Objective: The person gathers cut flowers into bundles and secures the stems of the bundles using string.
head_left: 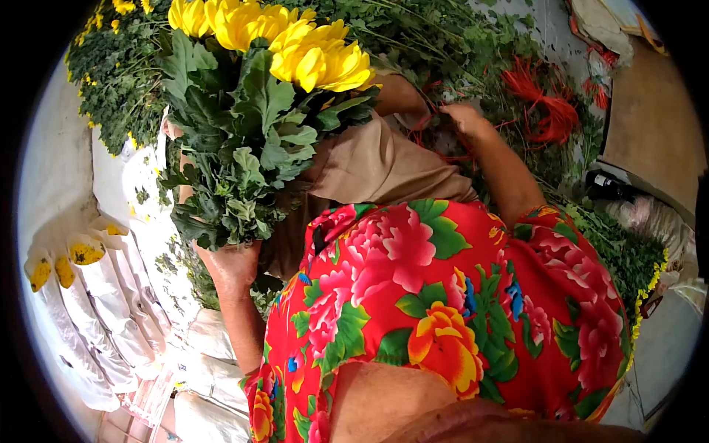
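My left hand (227, 260) is closed around the lower part of a bunch of yellow chrysanthemums (317, 59), its fingers mostly hidden by green leaves (255, 148). The big yellow heads point away from me, and the bunch rests over my lap. Farther right, past my knee, my right hand (465, 118) is small in view and pinched on thin red string (425, 136). A thicker bundle of red string (543, 103) lies just beyond it on leafy stems.
Cut green stems (413, 37) spread across the floor ahead. More yellow-flowered bunches (118, 88) stand at upper left. White-wrapped flower bundles (96, 295) lean against the left wall. A brown board (657, 118) and more greenery (613, 236) are at right.
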Demonstrator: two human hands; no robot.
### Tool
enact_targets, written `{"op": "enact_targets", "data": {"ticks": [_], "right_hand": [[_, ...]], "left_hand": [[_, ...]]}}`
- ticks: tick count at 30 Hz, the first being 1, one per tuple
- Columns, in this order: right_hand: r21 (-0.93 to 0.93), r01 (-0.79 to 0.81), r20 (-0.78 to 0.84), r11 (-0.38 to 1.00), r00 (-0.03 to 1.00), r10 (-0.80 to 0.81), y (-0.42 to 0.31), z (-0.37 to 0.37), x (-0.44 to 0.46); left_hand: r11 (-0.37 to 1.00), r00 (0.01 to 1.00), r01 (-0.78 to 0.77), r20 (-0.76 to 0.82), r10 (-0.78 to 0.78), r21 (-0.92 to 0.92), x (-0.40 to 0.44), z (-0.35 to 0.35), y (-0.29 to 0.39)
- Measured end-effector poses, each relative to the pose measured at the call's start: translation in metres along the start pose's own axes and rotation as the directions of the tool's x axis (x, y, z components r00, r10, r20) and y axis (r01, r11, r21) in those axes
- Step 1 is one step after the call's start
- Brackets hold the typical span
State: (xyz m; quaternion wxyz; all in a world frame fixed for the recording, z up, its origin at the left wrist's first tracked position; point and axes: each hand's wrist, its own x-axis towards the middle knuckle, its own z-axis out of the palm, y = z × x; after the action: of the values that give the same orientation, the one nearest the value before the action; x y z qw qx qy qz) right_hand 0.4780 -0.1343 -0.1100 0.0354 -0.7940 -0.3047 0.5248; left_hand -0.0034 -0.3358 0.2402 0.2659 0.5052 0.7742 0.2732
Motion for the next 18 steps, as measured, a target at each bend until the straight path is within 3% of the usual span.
{"op": "enact_targets", "data": {"ticks": [3,5,7,9,11,12,14,15,17,18], "right_hand": [[0.204,-0.016,0.102,0.979,0.995,-0.005,-0.004,-0.023,-0.005],[0.257,0.012,0.146,0.966,0.988,-0.051,-0.043,-0.057,-0.066],[0.305,0.216,-0.018,0.928,0.975,-0.221,-0.060,-0.080,-0.085],[0.336,0.371,-0.309,0.866,0.912,-0.271,-0.066,-0.111,-0.069],[0.507,0.467,-0.502,0.725,0.843,-0.192,-0.091,-0.142,-0.068],[0.507,0.478,-0.502,0.717,0.840,-0.206,-0.105,-0.146,-0.076],[0.320,0.728,-0.661,0.607,0.630,-0.407,-0.133,-0.144,-0.103],[0.326,0.737,-0.658,0.592,0.627,-0.418,-0.154,-0.130,-0.135],[0.197,0.680,-0.491,0.707,0.692,-0.529,-0.202,-0.071,-0.207],[0.134,0.788,-0.355,0.601,0.604,-0.713,-0.214,-0.039,-0.211]], "left_hand": [[0.997,1.000,0.029,0.003,-0.029,-0.066,0.005,-0.003,0.002],[0.999,1.000,0.016,0.018,-0.015,-0.049,0.006,-0.002,0.000],[0.999,1.000,0.009,0.026,-0.008,-0.031,0.006,-0.004,0.000],[0.994,0.996,0.028,0.077,-0.036,0.106,0.005,-0.009,0.001],[1.000,0.999,0.025,0.041,-0.025,0.005,0.005,-0.014,-0.002],[0.994,0.993,0.089,0.078,-0.084,-0.058,0.004,-0.022,-0.014],[0.953,0.976,0.207,0.113,-0.186,-0.220,0.004,-0.036,0.004],[0.961,0.957,0.227,0.218,-0.191,-0.156,0.007,-0.055,0.013],[0.982,0.977,0.148,0.169,-0.128,-0.116,0.005,-0.083,0.018],[0.998,0.988,0.006,0.152,-0.014,0.055,-0.001,-0.098,-0.003]]}}
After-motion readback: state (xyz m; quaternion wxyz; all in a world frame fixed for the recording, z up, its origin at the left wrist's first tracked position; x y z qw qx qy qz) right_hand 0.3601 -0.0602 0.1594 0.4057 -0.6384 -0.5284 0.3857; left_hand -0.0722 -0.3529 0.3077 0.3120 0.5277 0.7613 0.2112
